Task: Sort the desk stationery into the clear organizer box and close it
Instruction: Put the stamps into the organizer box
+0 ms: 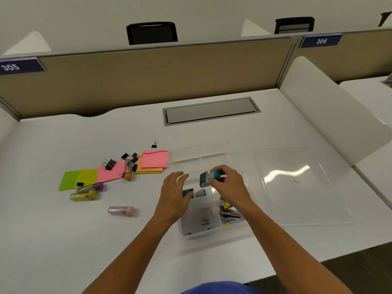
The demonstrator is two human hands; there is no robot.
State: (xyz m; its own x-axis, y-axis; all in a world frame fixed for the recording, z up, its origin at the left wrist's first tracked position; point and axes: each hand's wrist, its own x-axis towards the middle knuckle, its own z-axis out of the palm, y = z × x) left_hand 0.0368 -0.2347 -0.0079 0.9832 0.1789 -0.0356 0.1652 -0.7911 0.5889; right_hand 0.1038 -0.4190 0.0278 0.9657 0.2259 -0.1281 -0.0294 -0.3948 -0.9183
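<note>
The clear organizer box (212,151) lies open on the white desk, its clear lid (301,187) flat to the right. My right hand (228,183) is shut on a teal-and-white stamp roller (209,177) above the box. My left hand (175,197) hovers over the box's left side with fingers apart, beside another teal stamp (188,193) and a small teal-capped piece (200,193) inside. A grey box (200,221) and coloured clips (229,213) fill the near compartments. Sticky notes (154,159), black binder clips (110,164) and small pin tubes (88,190) lie left.
A pink tube (122,210) lies alone near the front left. A grey cable hatch (212,111) sits at the back of the desk. Beige partitions (148,77) close the back, and a white curved divider (331,107) stands on the right.
</note>
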